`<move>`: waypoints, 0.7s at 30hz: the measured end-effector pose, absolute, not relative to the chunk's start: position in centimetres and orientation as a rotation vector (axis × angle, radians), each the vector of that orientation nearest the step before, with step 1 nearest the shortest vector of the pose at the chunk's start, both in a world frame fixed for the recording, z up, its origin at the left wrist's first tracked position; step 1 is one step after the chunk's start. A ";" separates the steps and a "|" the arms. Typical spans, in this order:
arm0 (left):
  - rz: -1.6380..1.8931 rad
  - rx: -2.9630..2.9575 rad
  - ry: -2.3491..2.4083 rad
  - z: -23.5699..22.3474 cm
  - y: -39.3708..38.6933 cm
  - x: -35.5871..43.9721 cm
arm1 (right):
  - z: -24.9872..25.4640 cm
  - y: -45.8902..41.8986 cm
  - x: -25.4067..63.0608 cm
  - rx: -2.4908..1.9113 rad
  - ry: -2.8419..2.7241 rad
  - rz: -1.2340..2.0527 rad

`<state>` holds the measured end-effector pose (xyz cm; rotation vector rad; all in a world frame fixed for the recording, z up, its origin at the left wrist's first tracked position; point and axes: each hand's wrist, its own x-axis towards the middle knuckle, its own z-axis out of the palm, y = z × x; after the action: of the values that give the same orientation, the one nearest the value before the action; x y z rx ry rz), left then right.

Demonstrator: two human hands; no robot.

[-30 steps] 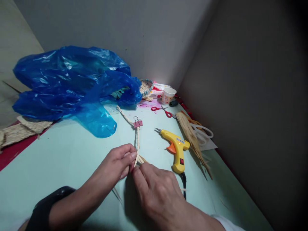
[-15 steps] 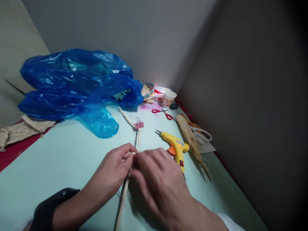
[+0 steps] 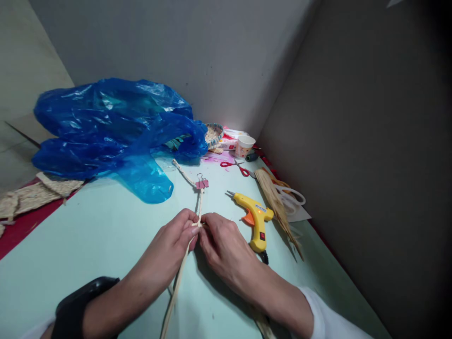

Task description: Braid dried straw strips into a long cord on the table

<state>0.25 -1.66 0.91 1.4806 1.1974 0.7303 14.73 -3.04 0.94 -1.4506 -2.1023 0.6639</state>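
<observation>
A pale braided cord (image 3: 201,205) runs toward me from a pink binder clip (image 3: 202,183), which grips it. At its near end, loose flat straw strands (image 3: 178,278) spread out between my hands. My left hand (image 3: 180,230) is closed, thumb and fingers pinching strands on the left of the braid. Close beside it, my right hand (image 3: 222,238) is closed too, pinching a strand on the right side. One long strand hangs down toward the table's near edge. Another strand end lies partly hidden under my right forearm.
A yellow glue gun (image 3: 256,216) lies to the right, beside a bundle of dry straw (image 3: 277,202). Behind are red-handled scissors (image 3: 236,165), a paper cup (image 3: 244,147) and a small woven basket (image 3: 213,135). A blue plastic bag (image 3: 116,127) covers the back left, near a woven strip (image 3: 35,197).
My right hand has moved from above the braid's end to its right side and now pinches a strand there. The crossing of strands shows between my hands.
</observation>
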 end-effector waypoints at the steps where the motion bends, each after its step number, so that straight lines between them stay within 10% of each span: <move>1: 0.739 1.447 1.180 0.8 -1.7 0.3 | 0.7 -3.0 14.7 -1.451 -2.124 0.624; 21: 0.847 1.180 1.177 0.5 -2.1 0.2 | 1.6 -2.4 14.2 -1.378 -1.850 0.978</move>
<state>0.15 -2.05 0.47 1.1804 1.1769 0.8467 14.24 -2.38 1.56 -1.3781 -1.8498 0.9783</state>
